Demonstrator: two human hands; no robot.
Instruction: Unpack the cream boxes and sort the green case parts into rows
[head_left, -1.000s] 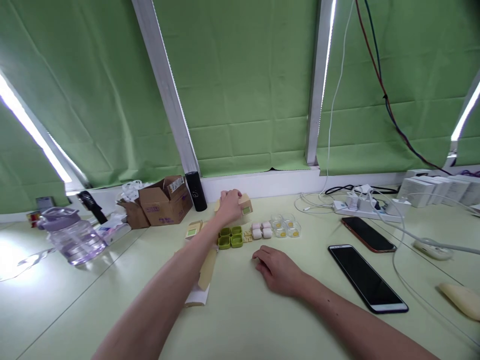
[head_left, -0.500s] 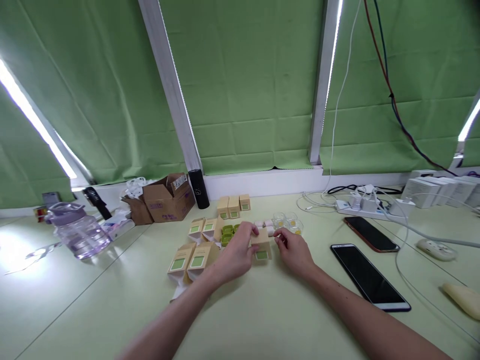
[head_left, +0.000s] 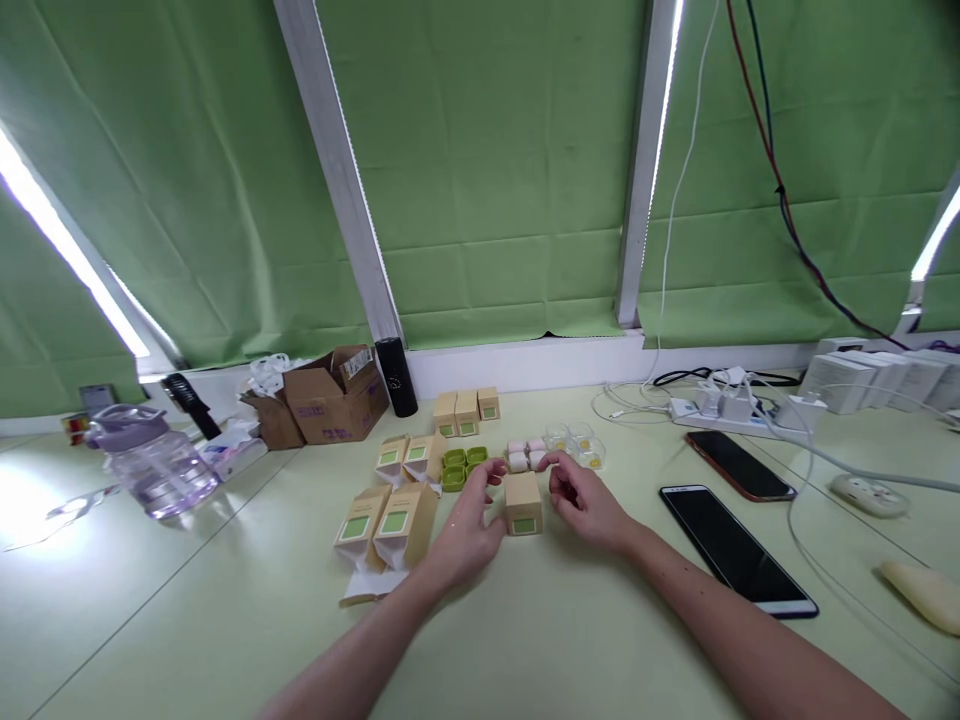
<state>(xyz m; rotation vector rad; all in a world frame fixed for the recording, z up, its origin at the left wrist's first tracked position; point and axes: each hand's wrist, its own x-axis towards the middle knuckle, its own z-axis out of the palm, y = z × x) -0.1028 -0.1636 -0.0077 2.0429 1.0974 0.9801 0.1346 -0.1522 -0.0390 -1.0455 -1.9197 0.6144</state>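
A small tan cardboard box with a green label on its front stands between my two hands. My left hand is at its left side, thumb and fingers apart and holding nothing; the thumb is very close to the box, and I cannot tell if it touches. On the other side, my right hand has its index finger stretched toward the box and the other fingers curled, with nothing in it. Just behind are white and pink small pieces, green square cups and clear round containers with yellow spots.
Open-topped tan boxes stand left of my left hand, and smaller closed boxes at the back. A phone and another phone lie right, near a power strip with cables. A purple bottle stands left.
My left hand has let go of the small tan box and opened, moving slightly left. The box now stands on the table. My right hand has barely moved, its index finger more outstretched.
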